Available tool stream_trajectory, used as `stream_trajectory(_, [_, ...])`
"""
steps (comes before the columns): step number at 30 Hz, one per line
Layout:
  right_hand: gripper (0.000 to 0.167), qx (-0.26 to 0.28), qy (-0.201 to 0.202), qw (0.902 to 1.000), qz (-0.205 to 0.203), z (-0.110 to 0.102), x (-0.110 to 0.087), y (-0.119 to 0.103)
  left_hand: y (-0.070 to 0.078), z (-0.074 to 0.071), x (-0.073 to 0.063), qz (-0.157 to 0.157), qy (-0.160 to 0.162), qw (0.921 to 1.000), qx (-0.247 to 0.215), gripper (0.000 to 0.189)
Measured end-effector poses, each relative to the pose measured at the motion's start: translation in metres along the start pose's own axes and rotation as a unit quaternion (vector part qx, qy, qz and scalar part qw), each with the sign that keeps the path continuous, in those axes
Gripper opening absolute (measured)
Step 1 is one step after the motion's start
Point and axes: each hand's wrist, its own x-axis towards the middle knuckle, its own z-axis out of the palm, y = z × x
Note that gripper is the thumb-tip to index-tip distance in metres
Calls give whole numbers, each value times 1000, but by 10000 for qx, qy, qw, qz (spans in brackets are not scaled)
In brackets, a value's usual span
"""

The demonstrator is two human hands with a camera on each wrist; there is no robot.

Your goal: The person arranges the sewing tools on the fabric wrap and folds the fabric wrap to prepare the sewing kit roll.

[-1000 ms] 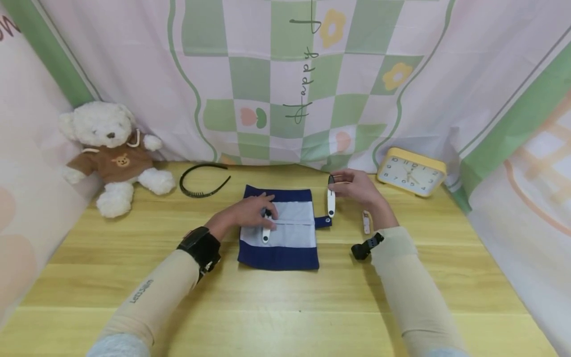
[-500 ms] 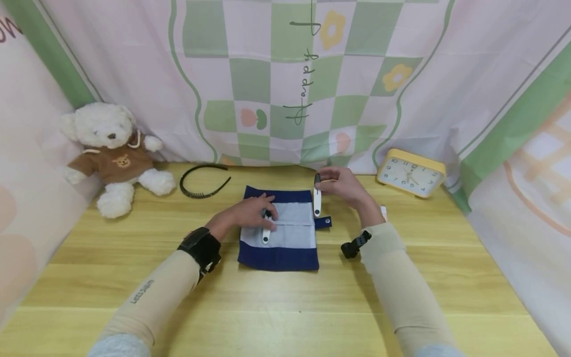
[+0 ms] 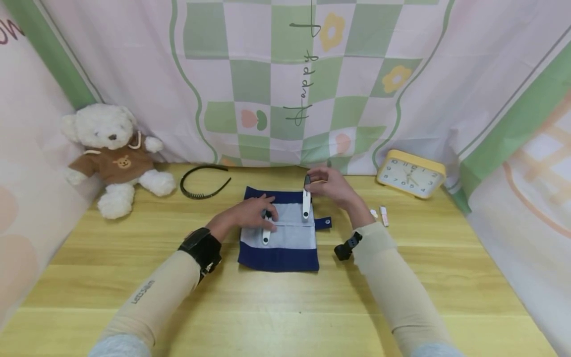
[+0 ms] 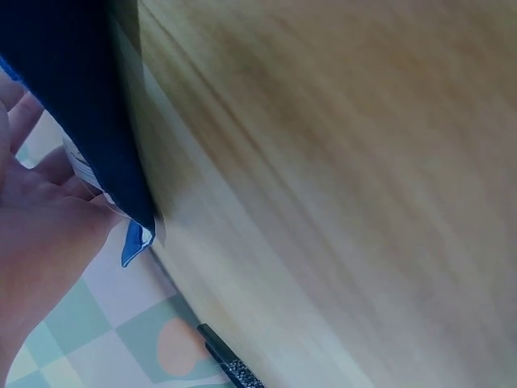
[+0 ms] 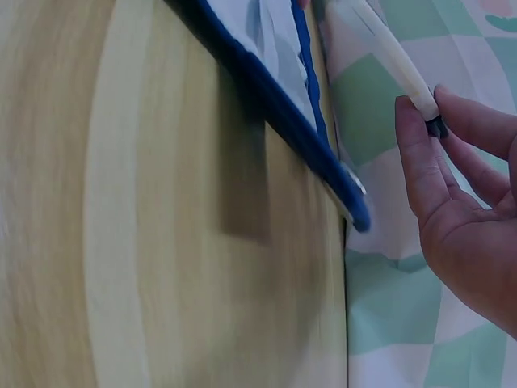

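Note:
In the head view a navy pouch (image 3: 278,259) lies unfolded, its pale grey inside up and a snap tab (image 3: 323,223) on its right edge. My left hand (image 3: 250,212) rests over the pouch's left half, fingers and thumb spread. Below that hand, a slim white tool (image 3: 266,237) with a black end lies on the grey lining. My right hand (image 3: 330,186) pinches the black end of a similar white tool (image 3: 306,204) between thumb and fingers, holding it over the pouch's upper right part. The right wrist view also shows this white tool (image 5: 396,61) at my fingertips.
Right of the right forearm lie a small pink-and-white stick (image 3: 384,216) and a white piece (image 3: 373,213). A yellow clock (image 3: 411,173) stands at the back right. Back left are a black headband (image 3: 192,191) and a teddy bear (image 3: 116,153). A checkered curtain (image 3: 290,79) hangs behind.
My right hand has carried its white tool leftward, from beside the snap tab to over the pouch. The stick and white piece now show beside the forearm. My left hand stays put.

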Motion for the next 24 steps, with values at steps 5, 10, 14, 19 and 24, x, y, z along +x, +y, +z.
stream_trajectory(5, [54,84,-8,9999,-63,8,3,-1,0,0,1,-1,0,10000,59,20])
stream_trajectory(10, [53,184,14,9998,-50,16,6,-4,-1,0,2,38,-8,9999,106,20])
stream_trajectory(14, [52,189,19,9998,-60,21,7,-7,-2,-1,4,39,-37,9999,95,19])
stream_trajectory(19, [51,137,11,9999,-66,28,11,-6,-4,-1,5,74,-46,9999,121,19])
stream_trajectory(24, [53,174,-60,9998,13,35,14,-4,-4,-1,6,95,-75,9998,143,19])
